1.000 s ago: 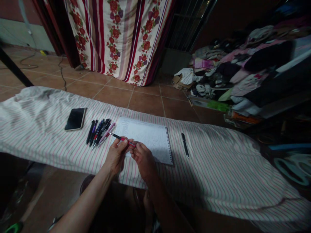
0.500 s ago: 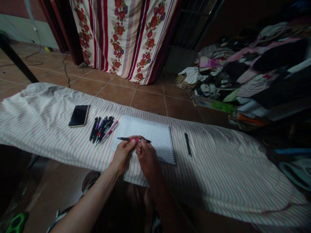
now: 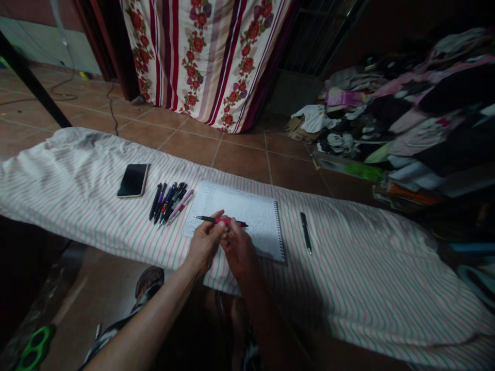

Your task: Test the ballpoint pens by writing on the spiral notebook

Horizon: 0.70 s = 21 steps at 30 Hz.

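A red and black pen (image 3: 209,219) lies crosswise in my fingers, its tip pointing left. My left hand (image 3: 203,243) pinches it near the middle. My right hand (image 3: 238,247) has its fingers closed around the clicker half. Both hands are close together above the lower edge of a spiral notebook (image 3: 235,198), whose open page carries faint writing. Left of the notebook lies a bunch of several pens (image 3: 170,202) in black, purple, blue and pink. A single black pen (image 3: 305,233) rests to the right of the notebook.
A phone (image 3: 133,180) lies left of the pens. Striped cloth (image 3: 359,273) covers the long table. Beyond it are a tiled floor (image 3: 240,159), a flowered curtain (image 3: 197,62) and a heap of clothes (image 3: 402,113). A green object (image 3: 36,348) is at lower left.
The whole view has shifted slightly, so things appear further right. My left fingers have lifted a little at the pen; both hands still keep hold of it.
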### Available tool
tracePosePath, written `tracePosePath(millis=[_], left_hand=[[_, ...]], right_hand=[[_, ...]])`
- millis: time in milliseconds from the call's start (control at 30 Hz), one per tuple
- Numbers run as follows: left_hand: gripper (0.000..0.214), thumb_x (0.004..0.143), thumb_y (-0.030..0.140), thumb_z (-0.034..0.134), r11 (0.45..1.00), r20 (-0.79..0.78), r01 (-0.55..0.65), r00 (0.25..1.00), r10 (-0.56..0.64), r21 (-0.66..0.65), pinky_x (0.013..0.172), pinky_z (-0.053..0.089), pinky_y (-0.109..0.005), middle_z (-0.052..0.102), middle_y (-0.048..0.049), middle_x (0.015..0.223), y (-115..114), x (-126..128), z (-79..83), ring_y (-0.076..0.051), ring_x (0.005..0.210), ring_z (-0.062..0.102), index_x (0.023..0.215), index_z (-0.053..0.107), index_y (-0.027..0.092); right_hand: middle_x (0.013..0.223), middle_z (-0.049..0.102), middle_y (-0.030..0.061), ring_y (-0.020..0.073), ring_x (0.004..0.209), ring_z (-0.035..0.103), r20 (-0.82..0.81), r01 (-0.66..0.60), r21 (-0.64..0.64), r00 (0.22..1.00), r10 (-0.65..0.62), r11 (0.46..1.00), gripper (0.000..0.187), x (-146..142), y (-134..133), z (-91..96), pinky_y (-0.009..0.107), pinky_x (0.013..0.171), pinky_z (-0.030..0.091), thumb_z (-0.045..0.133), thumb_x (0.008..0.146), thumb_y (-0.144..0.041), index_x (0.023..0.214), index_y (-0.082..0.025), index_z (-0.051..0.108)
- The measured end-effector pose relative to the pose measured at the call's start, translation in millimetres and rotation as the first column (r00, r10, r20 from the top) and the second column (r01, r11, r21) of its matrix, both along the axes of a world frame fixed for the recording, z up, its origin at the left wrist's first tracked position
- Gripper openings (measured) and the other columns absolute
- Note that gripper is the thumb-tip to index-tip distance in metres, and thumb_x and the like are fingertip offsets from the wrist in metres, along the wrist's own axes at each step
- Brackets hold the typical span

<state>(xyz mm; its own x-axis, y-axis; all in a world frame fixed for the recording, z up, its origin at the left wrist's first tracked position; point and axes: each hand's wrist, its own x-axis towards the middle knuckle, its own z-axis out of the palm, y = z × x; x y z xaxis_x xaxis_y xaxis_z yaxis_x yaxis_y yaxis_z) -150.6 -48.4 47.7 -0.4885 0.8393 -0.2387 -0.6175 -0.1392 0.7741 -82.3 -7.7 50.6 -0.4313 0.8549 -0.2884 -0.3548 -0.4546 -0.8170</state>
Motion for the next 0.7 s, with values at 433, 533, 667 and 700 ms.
tracePosePath(millis=[433,533,667,700], left_hand=[[0.027,0.083,0.019,0.046,0.990,-0.991,0.060,0.034,-0.132,-0.129,0.088,0.042,-0.043,0.063,-0.0106,0.105,-34,-6,-16.6,-0.026,0.104,0.050,0.101,0.065,0.020],[0.030,0.083,0.017,0.044,0.986,-0.983,0.085,-0.123,-0.136,-0.146,0.093,0.041,-0.046,0.061,-0.0103,0.112,-43,-3,-23.9,-0.028,0.113,0.046,0.107,0.062,0.020],[0.035,0.081,0.013,0.044,0.972,-0.955,0.131,-0.249,-0.159,-0.196,0.096,0.041,-0.047,0.058,-0.0128,0.118,-53,0,-33.2,-0.030,0.118,0.044,0.112,0.059,0.016],[0.036,0.080,0.012,0.044,0.969,-0.951,0.138,-0.265,-0.162,-0.203,0.096,0.041,-0.048,0.057,-0.0132,0.120,-54,1,-34.4,-0.030,0.118,0.044,0.113,0.058,0.016]], right_hand=[[0.071,0.065,0.0022,0.0130,0.064,0.064,-0.019,0.232,0.101,0.973,-0.231,0.967,0.041,21,23,15.0,0.023,0.054,0.049,0.057,0.074,-0.053,0.095,-0.018,0.053],[0.075,0.065,0.0025,0.0134,0.066,0.064,0.067,0.228,0.185,0.968,-0.244,0.956,0.036,19,20,13.5,0.023,0.055,0.048,0.059,0.073,-0.049,0.091,-0.018,0.054],[0.052,0.053,-0.0075,0.0067,0.046,0.049,0.167,0.241,0.348,0.935,-0.313,0.906,0.028,18,19,5.9,0.019,0.047,0.038,0.066,0.069,-0.038,0.078,-0.019,0.047],[0.047,0.050,-0.0092,0.0061,0.043,0.044,0.191,0.235,0.360,0.929,-0.317,0.903,0.029,17,20,3.5,0.018,0.045,0.035,0.067,0.068,-0.037,0.076,-0.020,0.045]])
